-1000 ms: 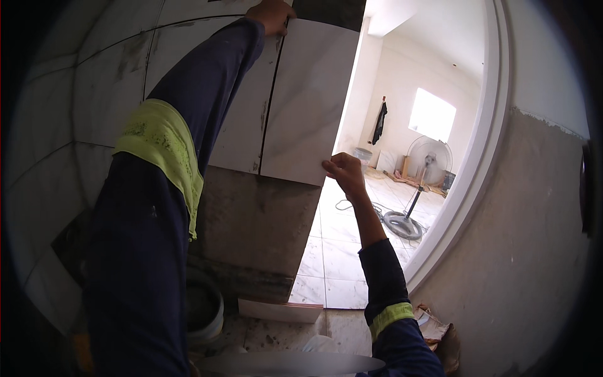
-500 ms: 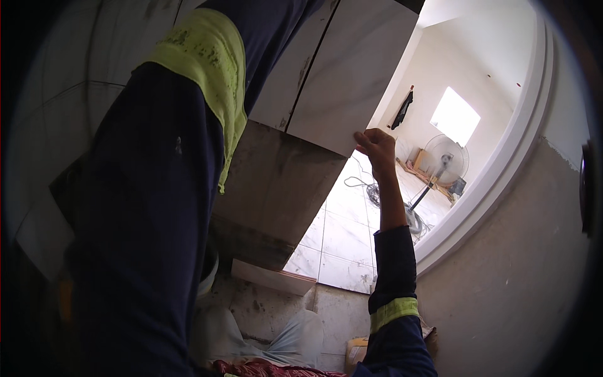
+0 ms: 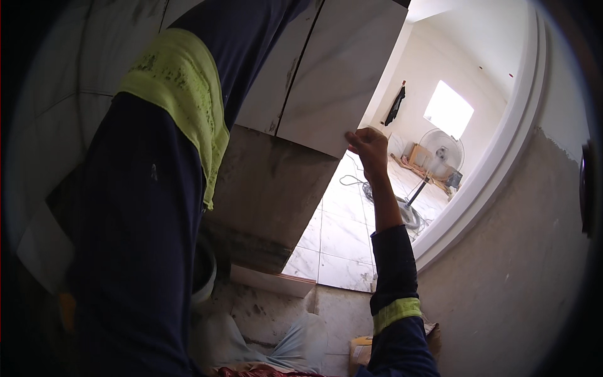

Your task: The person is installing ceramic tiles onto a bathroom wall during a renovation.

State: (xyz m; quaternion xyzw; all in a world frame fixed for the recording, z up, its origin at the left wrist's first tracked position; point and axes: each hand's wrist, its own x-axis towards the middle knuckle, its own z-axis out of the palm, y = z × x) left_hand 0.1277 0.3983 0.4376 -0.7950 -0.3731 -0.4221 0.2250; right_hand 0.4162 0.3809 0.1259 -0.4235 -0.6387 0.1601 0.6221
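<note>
My right hand (image 3: 370, 149) is closed at the lower right corner of a large pale wall tile (image 3: 342, 69), its thumb side against the tile's edge. The tile has faint grey marbling, and a narrow dark joint parts it from the neighbouring tile (image 3: 267, 103) on the left. Below both lies a bare grey-brown stretch of wall (image 3: 270, 182). My left arm (image 3: 141, 207), in a dark blue sleeve with a yellow-green band, reaches up across the left side. Its hand is beyond the top of the picture.
To the right, a white-framed doorway (image 3: 496, 169) opens on a bright room with a pedestal fan (image 3: 441, 154) and a coiled cable. Low down are a bucket (image 3: 206, 279), a tile strip (image 3: 270, 281) along the wall's foot, and a cardboard box (image 3: 360, 352).
The view has shifted slightly, so the wall, the doorway and my arms appear a little further left. My right hand stays at the same tile corner.
</note>
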